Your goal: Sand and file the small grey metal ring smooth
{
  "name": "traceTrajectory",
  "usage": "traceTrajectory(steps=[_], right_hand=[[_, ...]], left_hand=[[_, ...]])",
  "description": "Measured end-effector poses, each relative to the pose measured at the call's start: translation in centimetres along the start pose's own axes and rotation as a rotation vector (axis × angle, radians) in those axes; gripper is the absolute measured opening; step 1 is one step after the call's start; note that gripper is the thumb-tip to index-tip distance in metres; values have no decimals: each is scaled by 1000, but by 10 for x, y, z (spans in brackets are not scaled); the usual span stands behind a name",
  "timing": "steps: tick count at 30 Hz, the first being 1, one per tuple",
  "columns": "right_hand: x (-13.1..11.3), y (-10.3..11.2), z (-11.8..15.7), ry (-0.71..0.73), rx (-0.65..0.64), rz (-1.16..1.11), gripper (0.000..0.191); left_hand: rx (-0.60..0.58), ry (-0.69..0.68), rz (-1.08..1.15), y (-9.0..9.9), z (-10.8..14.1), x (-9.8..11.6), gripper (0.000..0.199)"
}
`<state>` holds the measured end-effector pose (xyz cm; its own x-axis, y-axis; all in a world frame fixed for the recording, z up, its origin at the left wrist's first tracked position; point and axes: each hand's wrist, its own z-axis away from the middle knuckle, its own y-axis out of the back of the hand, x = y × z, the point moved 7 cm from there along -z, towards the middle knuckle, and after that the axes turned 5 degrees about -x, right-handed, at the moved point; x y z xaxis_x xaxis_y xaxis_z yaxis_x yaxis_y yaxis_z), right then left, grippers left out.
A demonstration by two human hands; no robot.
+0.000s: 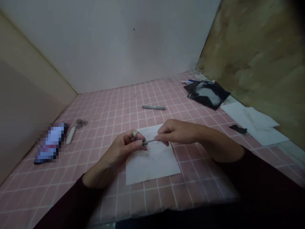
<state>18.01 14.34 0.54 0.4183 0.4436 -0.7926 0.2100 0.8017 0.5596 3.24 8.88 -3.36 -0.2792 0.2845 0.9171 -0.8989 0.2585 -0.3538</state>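
Over the middle of a white paper sheet (157, 165), my left hand (127, 143) pinches a small greyish piece (144, 144) between thumb and fingers. A beige band wraps one finger of that hand. My right hand (170, 132) is closed on a thin, light grey rod-like tool (150, 141), whose far end meets the small piece. The piece's exact kind is too small to make out. Grey dust or smudges mark the paper beneath my fingers.
Beyond the paper lies a grey stick (153, 107) on the pink checked tablecloth (107, 111). At left are a phone (51, 143), a white strip (71, 135) and small dark rings (81, 122). Black sheets (207, 93), white papers (257, 124) and a dark scrap (237, 129) lie right.
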Motion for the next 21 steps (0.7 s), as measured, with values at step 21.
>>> traceTrajectory(steps=[21], right_hand=[[4,-4,0,-106,-12,-180,42]], left_hand=[[85,-299,-172,1,4,21,23]])
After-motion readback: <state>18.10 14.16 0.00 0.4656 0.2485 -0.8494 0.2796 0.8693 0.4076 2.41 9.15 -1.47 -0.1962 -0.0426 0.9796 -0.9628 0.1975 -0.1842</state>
